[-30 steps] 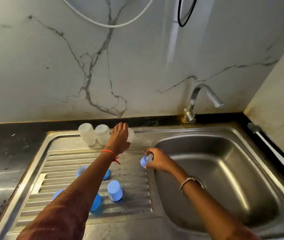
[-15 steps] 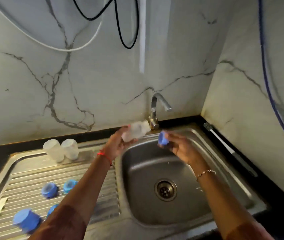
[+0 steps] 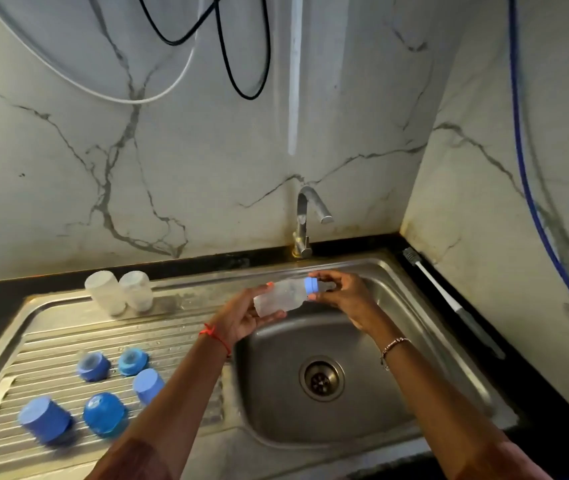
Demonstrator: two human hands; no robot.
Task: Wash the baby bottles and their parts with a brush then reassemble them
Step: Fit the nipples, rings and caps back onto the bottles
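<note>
My left hand [image 3: 241,315] grips a clear baby bottle [image 3: 281,299] held sideways above the sink basin [image 3: 397,375]. At the bottle's neck sits a blue collar with a nipple [image 3: 312,285], and my right hand [image 3: 343,294] pinches it there. Two more clear bottles [image 3: 118,292] stand mouth down at the back of the drainboard [image 3: 179,337]. Several blue caps and collars [image 3: 103,412] lie on the ridged drainboard at the lower left. A bottle brush [image 3: 449,299] lies on the black counter to the right of the sink.
A steel tap [image 3: 305,223] rises behind the basin, close above my hands. The drain [image 3: 321,377] is open and the basin holds nothing else. Marble walls close in behind and on the right, with white, black and blue cables [image 3: 241,64] hanging.
My hands came together over the basin: the blue collar in my right hand now sits on the neck of the bottle in my left. The view shifted right.
</note>
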